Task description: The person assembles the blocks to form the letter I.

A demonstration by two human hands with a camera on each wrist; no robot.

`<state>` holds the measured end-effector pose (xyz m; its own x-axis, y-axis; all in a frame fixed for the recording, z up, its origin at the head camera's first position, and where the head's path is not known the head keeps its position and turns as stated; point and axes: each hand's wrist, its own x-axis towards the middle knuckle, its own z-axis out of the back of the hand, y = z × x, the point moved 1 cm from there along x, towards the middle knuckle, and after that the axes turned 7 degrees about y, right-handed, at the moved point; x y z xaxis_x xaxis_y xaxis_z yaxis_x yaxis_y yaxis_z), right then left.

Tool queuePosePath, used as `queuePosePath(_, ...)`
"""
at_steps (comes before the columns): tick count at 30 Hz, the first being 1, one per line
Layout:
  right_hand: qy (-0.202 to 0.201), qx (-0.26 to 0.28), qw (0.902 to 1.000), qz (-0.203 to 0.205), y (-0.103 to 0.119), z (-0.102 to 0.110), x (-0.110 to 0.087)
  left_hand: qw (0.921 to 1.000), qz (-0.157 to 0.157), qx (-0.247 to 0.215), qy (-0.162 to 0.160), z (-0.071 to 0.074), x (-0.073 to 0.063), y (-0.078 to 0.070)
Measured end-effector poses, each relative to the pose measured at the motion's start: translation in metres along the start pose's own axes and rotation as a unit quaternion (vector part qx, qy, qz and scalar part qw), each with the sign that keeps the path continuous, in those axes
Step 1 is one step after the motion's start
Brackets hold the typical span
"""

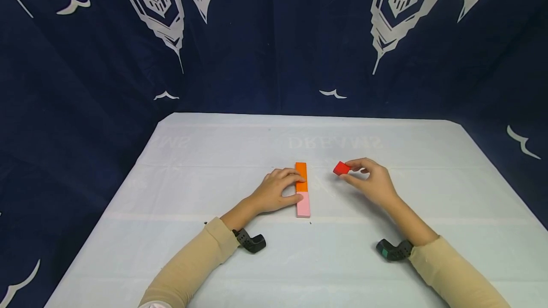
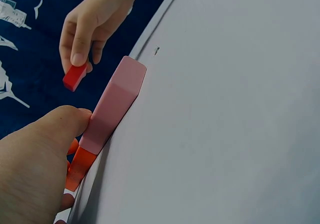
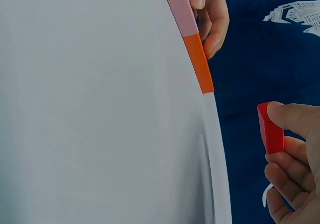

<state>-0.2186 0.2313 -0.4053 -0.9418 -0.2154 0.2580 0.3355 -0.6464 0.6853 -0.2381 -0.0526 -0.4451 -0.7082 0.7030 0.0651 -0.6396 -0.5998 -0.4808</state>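
An orange block (image 1: 301, 175) and a pink block (image 1: 303, 207) lie end to end in one straight line on the white table. My left hand (image 1: 278, 191) rests against their left side, the thumb at the pink block and the fingers reaching over the orange one. In the left wrist view, the thumb tip touches the edge of the pink block (image 2: 117, 101). To the right, my right hand (image 1: 374, 182) pinches a small red block (image 1: 341, 168) between thumb and fingers, held above the table. The right wrist view shows the thumb on one face of the red block (image 3: 272, 130).
The white table (image 1: 192, 251) extends around both hands. Behind it hangs a dark blue cloth (image 1: 274, 61) with white printed buildings and birds. Black wrist cameras sit on the left wrist (image 1: 251, 241) and right wrist (image 1: 394, 251).
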Motion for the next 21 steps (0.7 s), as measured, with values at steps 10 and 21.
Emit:
queuePosePath(10,0.012,0.01,0.9997,0.019,0.007,-0.011,-0.012,1.0,0.004,-0.003,0.002,-0.001,0.0,0.0)
queuePosePath(21,0.027,0.007,0.9973,0.068,0.017,-0.023,-0.021,1.0,0.001,-0.001,-0.003,-0.001,0.001,0.0)
